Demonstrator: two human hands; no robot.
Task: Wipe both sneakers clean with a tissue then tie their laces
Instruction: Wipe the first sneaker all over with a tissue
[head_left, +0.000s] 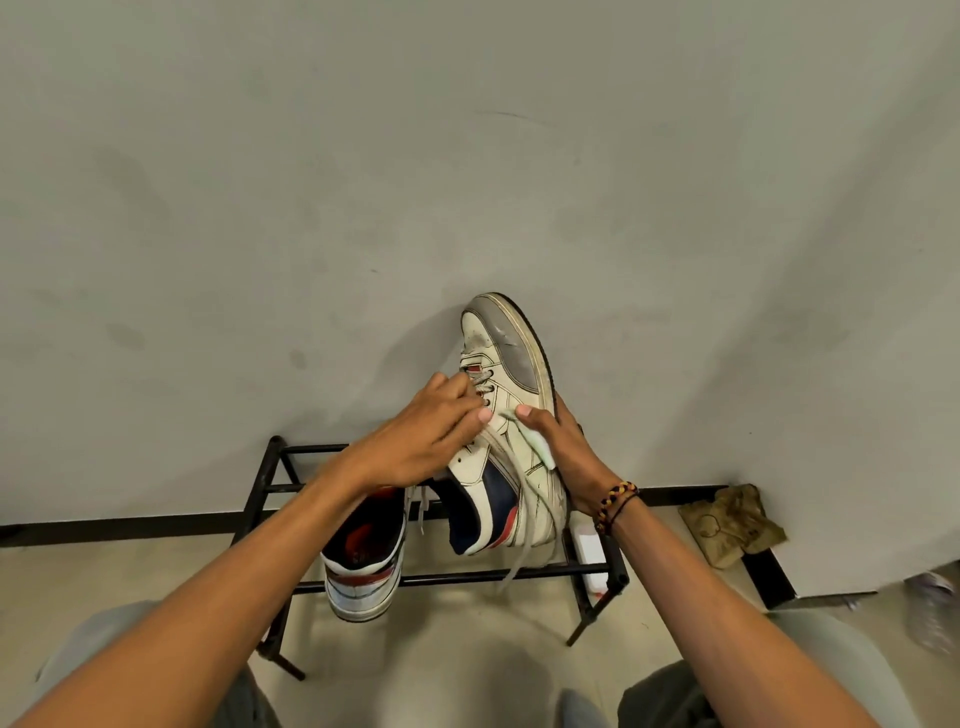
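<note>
A white sneaker (511, 374) with a grey toe cap and navy-and-red heel is held up, toe pointing away, above a black metal shoe rack (498, 571). My right hand (569, 457) grips its sole side, thumb on the upper, with a pale green tissue (537, 449) tucked under the thumb. My left hand (426, 436) lies over the lace area, fingers curled at the grey laces (480, 387). Loose lace ends (524, 540) hang down. The second sneaker (363, 561) rests on the rack at lower left, heel towards me.
A grey wall stands right behind the rack. A white pack (589, 556) lies on the rack's right end. A crumpled brown cloth (732, 519) sits on the floor at right. My knees fill the bottom corners.
</note>
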